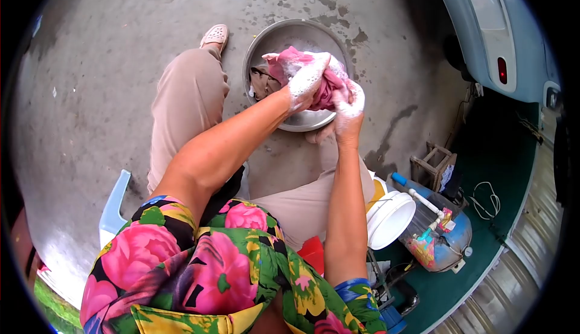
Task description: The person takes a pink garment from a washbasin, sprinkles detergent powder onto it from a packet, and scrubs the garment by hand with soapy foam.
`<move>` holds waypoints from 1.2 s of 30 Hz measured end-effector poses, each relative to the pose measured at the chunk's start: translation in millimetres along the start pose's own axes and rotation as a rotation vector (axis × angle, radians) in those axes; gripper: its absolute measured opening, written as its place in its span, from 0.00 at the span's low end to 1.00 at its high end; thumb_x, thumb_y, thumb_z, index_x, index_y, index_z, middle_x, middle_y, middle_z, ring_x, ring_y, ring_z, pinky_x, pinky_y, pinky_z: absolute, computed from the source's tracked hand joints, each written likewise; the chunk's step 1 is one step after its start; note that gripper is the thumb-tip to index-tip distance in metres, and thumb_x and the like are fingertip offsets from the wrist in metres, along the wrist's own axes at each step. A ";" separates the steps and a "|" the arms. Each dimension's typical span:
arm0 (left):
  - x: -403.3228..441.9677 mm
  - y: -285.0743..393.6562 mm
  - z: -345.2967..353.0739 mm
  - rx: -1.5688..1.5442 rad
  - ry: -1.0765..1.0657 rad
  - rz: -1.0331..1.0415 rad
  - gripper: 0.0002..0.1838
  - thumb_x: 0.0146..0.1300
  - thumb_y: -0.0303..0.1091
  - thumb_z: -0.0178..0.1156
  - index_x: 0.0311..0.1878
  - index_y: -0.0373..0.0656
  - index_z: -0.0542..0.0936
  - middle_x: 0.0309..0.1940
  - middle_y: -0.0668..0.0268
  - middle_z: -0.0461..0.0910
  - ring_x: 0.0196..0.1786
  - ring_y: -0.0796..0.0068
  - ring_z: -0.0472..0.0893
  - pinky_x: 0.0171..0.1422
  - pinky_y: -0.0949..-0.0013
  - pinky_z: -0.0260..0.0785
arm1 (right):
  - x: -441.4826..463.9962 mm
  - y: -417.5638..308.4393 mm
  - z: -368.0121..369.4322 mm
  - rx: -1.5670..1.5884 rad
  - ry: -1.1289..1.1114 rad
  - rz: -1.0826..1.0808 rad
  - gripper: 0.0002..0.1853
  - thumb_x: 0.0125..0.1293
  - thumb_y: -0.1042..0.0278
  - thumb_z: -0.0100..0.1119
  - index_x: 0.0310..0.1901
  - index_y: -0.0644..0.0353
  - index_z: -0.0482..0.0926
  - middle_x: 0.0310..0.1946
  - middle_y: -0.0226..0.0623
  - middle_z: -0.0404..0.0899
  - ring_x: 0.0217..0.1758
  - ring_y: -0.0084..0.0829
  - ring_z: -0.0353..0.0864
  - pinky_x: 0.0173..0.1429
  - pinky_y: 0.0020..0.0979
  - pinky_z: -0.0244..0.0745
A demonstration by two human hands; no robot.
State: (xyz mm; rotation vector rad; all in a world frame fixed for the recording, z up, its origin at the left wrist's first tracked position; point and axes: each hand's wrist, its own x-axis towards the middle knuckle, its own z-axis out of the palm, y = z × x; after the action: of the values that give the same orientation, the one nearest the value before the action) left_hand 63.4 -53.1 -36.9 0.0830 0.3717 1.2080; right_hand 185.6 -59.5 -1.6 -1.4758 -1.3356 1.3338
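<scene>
A round metal basin (pixel 249 62) stands on the concrete floor between my feet. Over it, both my hands are covered in white suds and grip a wet pink cloth (pixel 328 95). My left hand (pixel 309 80) is closed on the cloth's left part, where a foamy end spreads out. At the right, my right hand (pixel 349 99) has its fingers wrapped round the bunched part. A dark brown cloth (pixel 263 84) lies in the basin at the left, beneath the pink one. The basin's contents directly under my hands are hidden.
To the right are a white bucket (pixel 391 219), a tank with pipes (pixel 447 237), and a small wooden stool (pixel 432 165). A light blue vehicle (pixel 498 32) stands at the upper right. Part of a pale blue seat (pixel 116 204) shows at left.
</scene>
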 end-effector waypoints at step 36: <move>-1.5 -22.6 1.8 -0.259 0.077 0.044 0.08 0.55 0.26 0.52 0.39 0.42 0.73 0.35 0.65 0.76 0.39 0.73 0.75 0.48 0.70 0.68 | 10.4 9.4 22.7 -0.572 0.278 -0.205 0.13 0.58 0.69 0.48 0.42 0.67 0.69 0.31 0.46 0.76 0.38 0.39 0.77 0.42 0.33 0.69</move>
State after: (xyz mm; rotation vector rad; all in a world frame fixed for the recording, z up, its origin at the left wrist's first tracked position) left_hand 83.8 -62.3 -40.6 -0.1801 0.2785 1.2961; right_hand 164.8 -53.9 -17.2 -1.7537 -1.7045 0.6069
